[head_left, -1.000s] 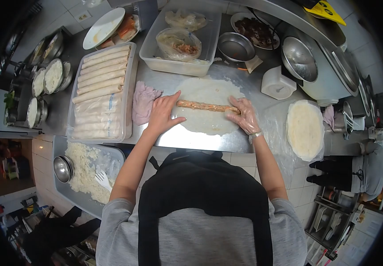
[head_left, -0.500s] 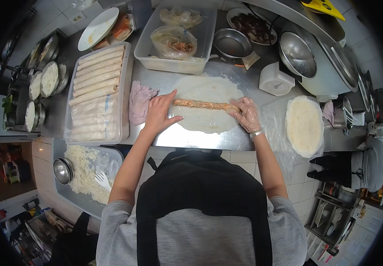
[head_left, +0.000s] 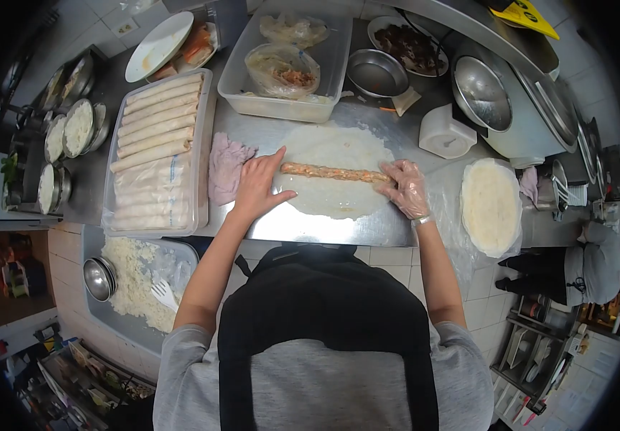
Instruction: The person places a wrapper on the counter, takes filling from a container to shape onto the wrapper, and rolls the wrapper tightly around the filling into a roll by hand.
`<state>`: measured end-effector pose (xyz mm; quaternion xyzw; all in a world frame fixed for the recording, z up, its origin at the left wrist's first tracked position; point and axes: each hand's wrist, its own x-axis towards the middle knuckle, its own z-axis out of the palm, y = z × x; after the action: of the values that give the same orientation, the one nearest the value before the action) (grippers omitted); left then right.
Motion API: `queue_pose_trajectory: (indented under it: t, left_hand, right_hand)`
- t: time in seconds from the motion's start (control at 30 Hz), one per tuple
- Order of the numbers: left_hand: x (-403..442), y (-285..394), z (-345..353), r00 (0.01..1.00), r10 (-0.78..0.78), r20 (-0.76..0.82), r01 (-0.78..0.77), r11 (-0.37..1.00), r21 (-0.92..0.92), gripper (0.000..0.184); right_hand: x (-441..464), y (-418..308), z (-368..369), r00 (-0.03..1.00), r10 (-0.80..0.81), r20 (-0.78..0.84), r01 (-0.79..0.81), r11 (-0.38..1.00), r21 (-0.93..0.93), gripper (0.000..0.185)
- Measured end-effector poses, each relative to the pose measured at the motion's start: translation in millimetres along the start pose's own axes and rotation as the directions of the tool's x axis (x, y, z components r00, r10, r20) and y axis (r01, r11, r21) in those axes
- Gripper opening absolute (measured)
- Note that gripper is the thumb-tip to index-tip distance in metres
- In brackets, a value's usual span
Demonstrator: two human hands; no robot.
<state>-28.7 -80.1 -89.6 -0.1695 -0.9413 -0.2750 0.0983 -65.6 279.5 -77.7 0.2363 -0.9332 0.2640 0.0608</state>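
Note:
On the steel counter lies a thin, pale wrapper sheet point(head_left: 338, 205), roughly round. A long strip of orange-flecked filling point(head_left: 331, 172) runs across its middle from left to right. My bare left hand point(head_left: 258, 185) rests at the sheet's left edge, thumb and fingers spread beside the strip's left end, holding nothing. A clear plastic glove covers my right hand point(head_left: 407, 190). Its fingertips and thumb close around the right end of the strip, which they partly hide. A crumpled pink cloth point(head_left: 228, 167) lies just left of my left hand.
Finished long rolls point(head_left: 157, 118) fill a plastic box at left. A plastic tub point(head_left: 274, 108) with bagged filling stands behind the sheet. At right are a white scale point(head_left: 446, 131) and stacked wrappers point(head_left: 491, 208). A tray of white shreds point(head_left: 134, 276) sits lower left. Another person point(head_left: 600, 266) stands far right.
My right hand has shifted slightly right and turned, with its fingers now about the strip's end. The left hand stays in nearly the same place.

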Motion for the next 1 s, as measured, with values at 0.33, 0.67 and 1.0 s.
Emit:
queue_pose_trajectory:
  t: [0.33, 0.67, 1.0]
  left_hand:
    - [-2.0, -2.6, 1.8, 1.000, 0.008, -0.015, -0.009, 1.000, -0.017, 0.097]
    - [-2.7, -6.0, 1.6, 1.000, 0.023, -0.019, -0.023, 0.999, -0.023, 0.099]
    - [-3.3, -16.1, 7.2, 0.999, 0.012, -0.051, -0.019, 0.990, -0.142, 0.099]
  right_hand:
    - [44.8, -62.9, 46.7, 0.980, -0.192, 0.053, 0.197, 0.974, -0.114, 0.039]
    - [70.4, -105.3, 71.0, 0.971, -0.200, 0.129, 0.215, 0.969, -0.121, 0.042]
    - [89.5, -141.1, 98.0, 0.974, -0.199, 0.113, 0.215, 0.965, -0.154, 0.044]
